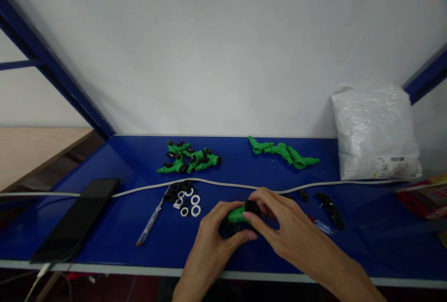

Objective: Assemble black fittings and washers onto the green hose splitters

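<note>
My left hand point(213, 230) is wrapped round a green plastic fitting point(236, 215) just above the blue table point(115, 227), near its front edge. My right hand point(279, 225) pinches a black cap point(252, 206) on the fitting's upper end, thumb and fingers closed on it. A small heap of black and white rings point(186, 198) lies just left of my hands. A craft knife point(151, 222) lies further left.
At the back, a pile of green fittings with black caps point(188, 157) and a pile of bare green fittings point(284, 152). A white cable point(223, 184) crosses the table. A phone point(78, 218) lies left, a plastic bag point(375, 134) back right, small black parts point(330, 209) to the right.
</note>
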Tool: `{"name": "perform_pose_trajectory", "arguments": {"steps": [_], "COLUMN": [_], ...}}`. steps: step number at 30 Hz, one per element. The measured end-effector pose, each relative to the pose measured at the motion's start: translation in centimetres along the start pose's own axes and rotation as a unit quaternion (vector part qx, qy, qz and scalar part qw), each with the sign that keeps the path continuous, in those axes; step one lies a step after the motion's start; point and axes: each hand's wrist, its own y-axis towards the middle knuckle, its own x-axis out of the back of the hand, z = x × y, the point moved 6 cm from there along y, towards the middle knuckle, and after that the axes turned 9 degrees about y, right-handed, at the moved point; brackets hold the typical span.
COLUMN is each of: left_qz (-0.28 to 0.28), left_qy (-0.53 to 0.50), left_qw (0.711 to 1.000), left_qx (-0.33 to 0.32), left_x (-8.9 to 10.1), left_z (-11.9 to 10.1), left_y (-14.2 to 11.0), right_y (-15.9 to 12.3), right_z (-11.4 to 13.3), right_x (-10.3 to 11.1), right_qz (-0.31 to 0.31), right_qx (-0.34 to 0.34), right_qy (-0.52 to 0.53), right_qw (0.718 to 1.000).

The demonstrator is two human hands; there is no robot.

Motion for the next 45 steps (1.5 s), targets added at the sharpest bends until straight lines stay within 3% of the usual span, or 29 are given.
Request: {"name": "perform_pose_trajectory", "arguments": {"steps": [5,9,17,20,24,29,35,42,45], "left_qz": [0.026,0.022,-0.005,0.002,0.018,0.027,0.038,0.042,0.039], "left_qy": [0.047,0.052,0.065,0.059,0.059,0.074,0.060,0.058,0.045], "left_qw": [0.999,0.998,0.998,0.998,0.998,0.997,0.997,0.997,0.998], "left_qx": [-0.010,-0.010,0.012,0.017,-0.015,-0.018,0.005,0.034,0.031], "left_x": [-0.5,-0.5,0.0,-0.1,-0.2,-0.1,-0.3,-0.5,-0.4], "left_z": [-0.3,-0.3,0.4,0.2,-0.5,-0.6,-0.4,-0.8,-1.0], "left_y": [0.0,0.1,0.1,0.2,0.3,0.4,0.3,0.1,-0.1], "right_y": [-0.4,-0.1,1.0,0.9,0.4,0.1,0.4,0.3,0.5], "right_z": [1.6,2.0,0.4,0.5,1.1,1.4,2.0,1.2,1.2], "right_x": [0.4,0.2,-0.5,0.2,1.0,0.8,0.7,-0.4,-0.7], "right_qz": [0.092,0.122,0.020,0.024,0.104,0.174,0.163,0.102,0.067], "right_qx": [0.047,0.004,-0.153,-0.115,-0.030,0.003,0.029,-0.089,-0.103], "right_qy": [-0.051,-0.078,-0.006,0.016,0.047,0.022,0.021,-0.046,-0.047], "right_qw": [0.993,0.989,0.988,0.993,0.993,0.985,0.986,0.990,0.991]}}
